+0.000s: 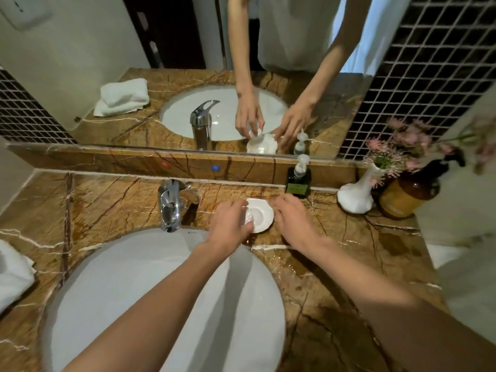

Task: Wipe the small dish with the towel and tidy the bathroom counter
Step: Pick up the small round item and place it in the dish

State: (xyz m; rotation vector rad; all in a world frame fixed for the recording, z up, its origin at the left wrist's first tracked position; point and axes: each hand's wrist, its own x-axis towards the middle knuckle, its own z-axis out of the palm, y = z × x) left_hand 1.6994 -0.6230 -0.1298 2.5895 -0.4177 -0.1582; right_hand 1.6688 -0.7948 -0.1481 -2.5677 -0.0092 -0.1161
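A bathroom: marble counter (112, 208) with inset sink (134, 291), chrome faucet (169, 205), wall mirror (188, 63), soap dispenser (298, 181).

Bare forearms, no sleeves; pale garment reflected in the mirror (188, 63).

A shiny tap (169, 204) stands behind the white sink (128, 291). Right of the tap is a dark soap bottle (298, 181), then a white vase (357, 193) with pink flowers (394, 149), then a brown bottle (410, 193).

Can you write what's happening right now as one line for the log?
left hand: on small dish | right hand: at dish edge | towel: untouched, left counter | stage: wiping not started
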